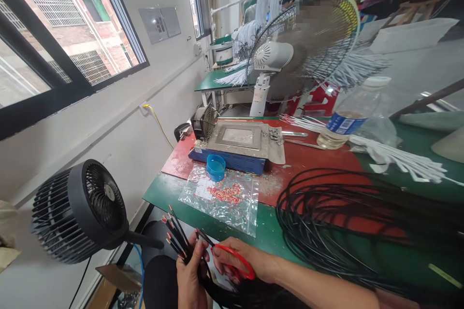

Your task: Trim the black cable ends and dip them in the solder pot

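The left hand grips a bundle of black wires fanning up-left from its fingers, just beside the right hand closed on red scissors, below the green surface edge.

A green table carries a red mat (partly covered); beside the mat lies a plastic bag, on it black cable coils.

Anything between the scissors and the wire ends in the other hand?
Nothing visible. The right hand holds the red scissors right beside the black wire bundle gripped by the left hand. The blades sit at the wires, apart from the plastic bag.
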A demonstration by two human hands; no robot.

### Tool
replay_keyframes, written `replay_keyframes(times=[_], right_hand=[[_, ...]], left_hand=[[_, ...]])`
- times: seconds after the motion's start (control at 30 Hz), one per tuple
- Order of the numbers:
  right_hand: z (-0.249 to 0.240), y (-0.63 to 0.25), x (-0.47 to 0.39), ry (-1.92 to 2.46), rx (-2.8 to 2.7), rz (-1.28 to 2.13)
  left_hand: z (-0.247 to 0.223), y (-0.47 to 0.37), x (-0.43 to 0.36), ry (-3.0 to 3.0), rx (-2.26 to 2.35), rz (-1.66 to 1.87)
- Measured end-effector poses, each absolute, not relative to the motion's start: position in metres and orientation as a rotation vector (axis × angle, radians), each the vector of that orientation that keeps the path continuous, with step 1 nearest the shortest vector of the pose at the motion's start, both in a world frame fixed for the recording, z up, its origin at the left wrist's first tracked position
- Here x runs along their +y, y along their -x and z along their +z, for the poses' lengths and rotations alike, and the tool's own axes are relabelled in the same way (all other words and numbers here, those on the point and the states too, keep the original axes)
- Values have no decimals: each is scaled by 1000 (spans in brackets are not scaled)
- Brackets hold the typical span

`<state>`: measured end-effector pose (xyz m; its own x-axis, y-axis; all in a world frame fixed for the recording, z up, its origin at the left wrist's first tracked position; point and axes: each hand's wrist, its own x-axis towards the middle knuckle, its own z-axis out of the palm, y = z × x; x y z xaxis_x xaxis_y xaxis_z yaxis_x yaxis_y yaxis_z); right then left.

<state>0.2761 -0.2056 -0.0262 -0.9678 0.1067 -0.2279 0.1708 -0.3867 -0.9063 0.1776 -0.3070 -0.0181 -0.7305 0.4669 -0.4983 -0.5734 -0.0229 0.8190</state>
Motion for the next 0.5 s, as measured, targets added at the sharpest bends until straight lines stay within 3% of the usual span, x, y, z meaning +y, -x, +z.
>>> replay_keyframes(times=[0.5], right_hand=[[-22, -275, -205, -438, 1651, -2562]], left_hand=[[-27, -177, -310, 76, 1452, 1787]])
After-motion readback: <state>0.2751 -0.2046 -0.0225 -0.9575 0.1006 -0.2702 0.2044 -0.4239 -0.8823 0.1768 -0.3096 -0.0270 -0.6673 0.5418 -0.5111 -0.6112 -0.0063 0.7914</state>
